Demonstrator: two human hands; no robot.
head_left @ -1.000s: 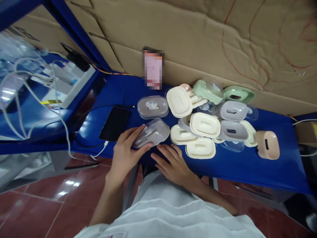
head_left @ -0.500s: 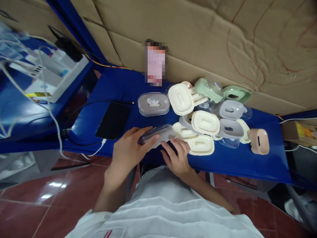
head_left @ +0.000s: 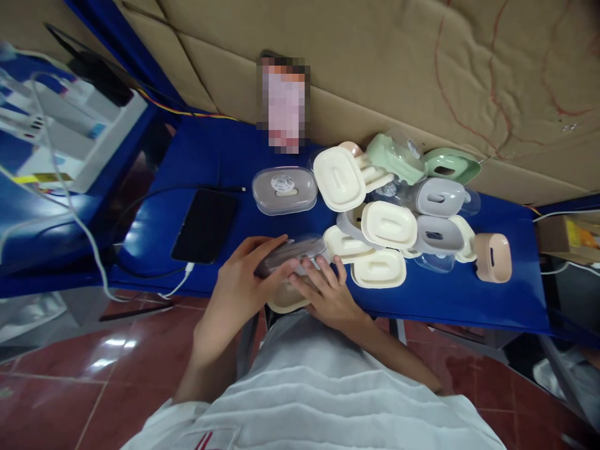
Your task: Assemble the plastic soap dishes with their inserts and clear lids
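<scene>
The left hand [head_left: 246, 275] clasps the left end of a rounded oblong, clear-and-grey plastic case [head_left: 289, 252] at the near edge of the flat blue table [head_left: 462, 299], long axis roughly left-right, with the slightly spread right hand [head_left: 328, 299] across its near side, grip indeterminable.

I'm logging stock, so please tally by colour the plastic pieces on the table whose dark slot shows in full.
Green oval plastic piece: 1
Pale grey rounded plastic pieces: 2
Peach rounded plastic container: 1
Total: 4
</scene>
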